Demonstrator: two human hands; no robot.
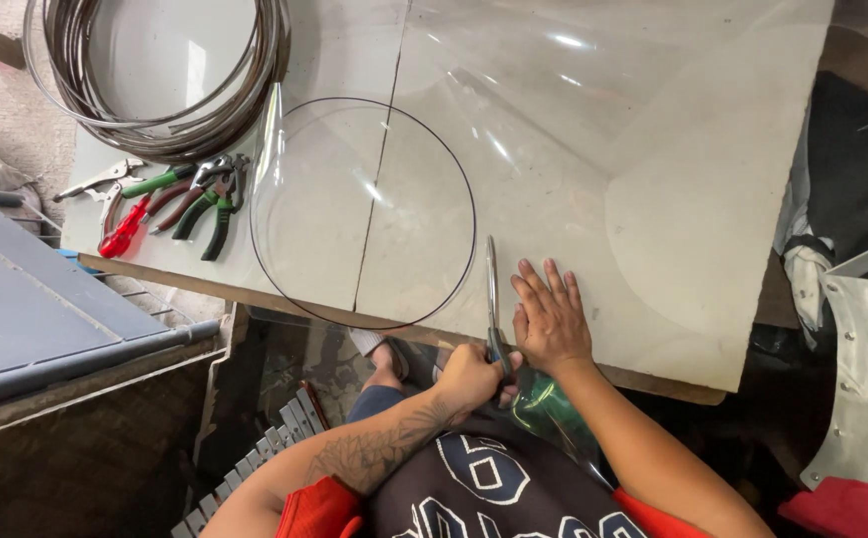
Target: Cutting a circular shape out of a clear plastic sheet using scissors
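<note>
A clear plastic sheet (pixel 593 130) is spread flat over a pale workbench (pixel 713 249), its near edge lying at the bench's front lip, where a pair of scissors (pixel 492 299) is entered into it, blades pointing away from the body. The handles are gripped in the left hand (pixel 469 377), its fingers curled shut around them just off the bench edge, apparently so the blades can run level with the sheet. The right hand (pixel 551 319) is laid palm-down on the plastic immediately beside the blades, fingers extended and slightly fanned, seemingly to keep the slippery film from lifting or sliding at the cut.

A dark circle (pixel 364 214) is drawn on the sheet to the left of the scissors, its nearest arc passing close to the blade tips; a fainter round outline (pixel 653 239) shows on the plastic to the right.

Farther left, pliers and cutters with green and red handles (pixel 170 204) are laid together on the bench, within reach yet clear of the plastic. Behind them, a coil of metal hoops (pixel 155 75) is resting at the far corner. A grey panel (pixel 35 309) stands to the left of the bench, and riveted sheet metal (pixel 867 379) is seen at the right margin.
</note>
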